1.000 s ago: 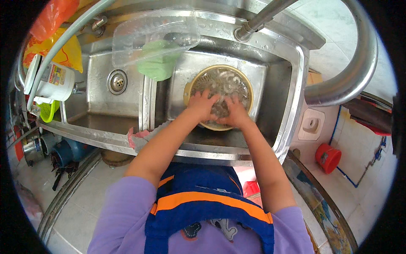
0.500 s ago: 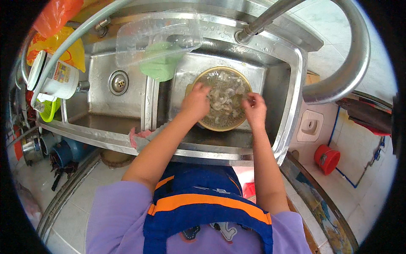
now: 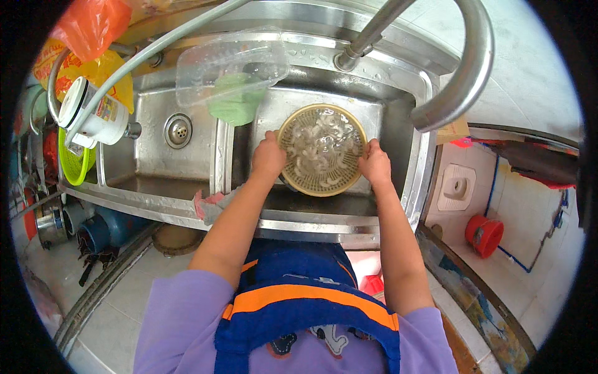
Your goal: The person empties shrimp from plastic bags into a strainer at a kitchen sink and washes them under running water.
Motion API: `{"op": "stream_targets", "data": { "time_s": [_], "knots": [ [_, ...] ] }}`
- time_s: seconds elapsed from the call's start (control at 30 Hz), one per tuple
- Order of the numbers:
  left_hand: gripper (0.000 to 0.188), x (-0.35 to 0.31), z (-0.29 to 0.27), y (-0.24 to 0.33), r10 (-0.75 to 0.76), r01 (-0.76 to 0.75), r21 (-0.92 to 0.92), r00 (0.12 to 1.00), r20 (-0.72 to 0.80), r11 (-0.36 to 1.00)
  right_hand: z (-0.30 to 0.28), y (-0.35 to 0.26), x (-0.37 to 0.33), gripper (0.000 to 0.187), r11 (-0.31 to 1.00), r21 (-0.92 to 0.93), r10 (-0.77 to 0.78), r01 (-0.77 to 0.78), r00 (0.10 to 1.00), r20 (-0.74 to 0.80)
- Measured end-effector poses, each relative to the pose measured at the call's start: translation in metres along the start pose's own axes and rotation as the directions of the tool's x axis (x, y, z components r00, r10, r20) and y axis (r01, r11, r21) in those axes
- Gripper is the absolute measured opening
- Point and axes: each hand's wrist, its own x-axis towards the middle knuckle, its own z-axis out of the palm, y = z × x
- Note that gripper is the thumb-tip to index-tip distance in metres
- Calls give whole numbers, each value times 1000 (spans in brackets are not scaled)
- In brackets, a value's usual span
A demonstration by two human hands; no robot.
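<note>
A round yellowish strainer basket (image 3: 321,189) with slotted walls sits in the right-hand bowl of the steel sink. Water and pale, curled pieces that look like shrimp (image 3: 324,140) fill it. My left hand (image 3: 269,156) grips its left rim, and my right hand (image 3: 375,163) grips the right rim, fingers partly hidden behind the edge. Behind my left hand, a green cloth (image 3: 237,103) and a clear plastic tray (image 3: 199,75) lie over the divider between the sink bowls.
A curved metal faucet (image 3: 476,68) arches at the right. The left sink bowl has a drain (image 3: 179,131). A white container (image 3: 103,115), a green basket (image 3: 76,162) and plastic bags (image 3: 93,28) crowd the left. A pinkish-grey rag (image 3: 210,207) hangs on the front edge.
Both hands have moved from the strainer's contents out to opposite sides of its rim. The shrimp-like pieces have shifted in the water, and the slotted bottom shows more.
</note>
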Motion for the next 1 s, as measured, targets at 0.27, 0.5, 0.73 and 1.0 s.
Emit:
{"op": "stream_targets", "data": {
  "time_s": [0.27,0.5,0.73,1.0],
  "knots": [
    [35,11,-4,-2,-192,211,-187,975,113,960,-22,19,-22,35,835,549,-10,-33,997,76],
    [32,-37,-69,21,24,72,-565,987,160,822,-23,45,-27,29,313,880,135,-358,934,332],
    [40,-95,-153,0,-49,152,-817,988,150,556,64,50,13,45,596,565,107,-570,754,649],
    [38,-142,-218,-47,-163,52,-846,986,-42,531,34,24,-5,35,484,698,75,-528,820,568]
  ]
}}
